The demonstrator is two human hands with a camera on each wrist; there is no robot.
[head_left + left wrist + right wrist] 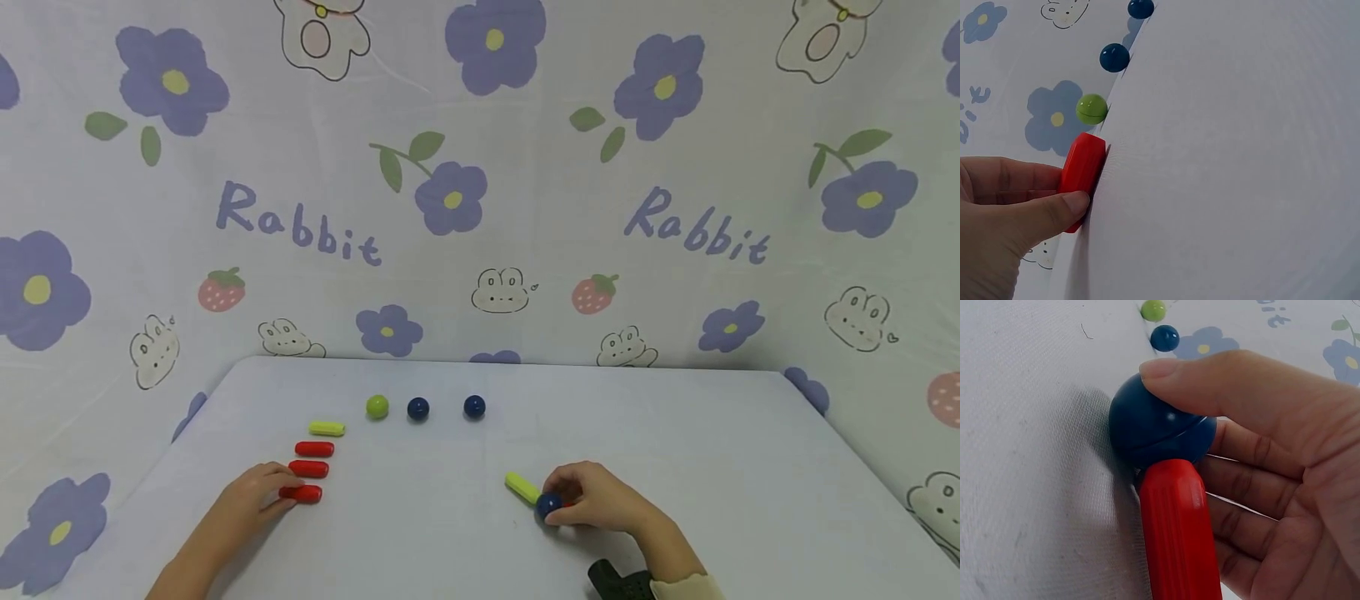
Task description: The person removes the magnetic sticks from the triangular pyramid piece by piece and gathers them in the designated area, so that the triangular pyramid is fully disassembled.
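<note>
Between thumb and fingers, my left hand (251,496) pinches the nearest red stick (302,494), seen close up as a faceted red piece (1084,169) in the left wrist view. Behind it lie two more red sticks, one red stick (314,449) farthest back, then a yellow-green stick (327,428). My right hand (600,497) holds a dark blue ball (548,506), thumb on top in the right wrist view. A red stick (1179,531) meets that ball and runs under the palm. Another yellow-green stick (522,487) meets the ball's far left side.
Toward the back of the white table (420,542) stand a green ball (377,407) and two dark blue balls, one at centre (475,407). A black strap-like device (618,581) sits at my right wrist. A patterned cloth (495,225) hangs behind the table.
</note>
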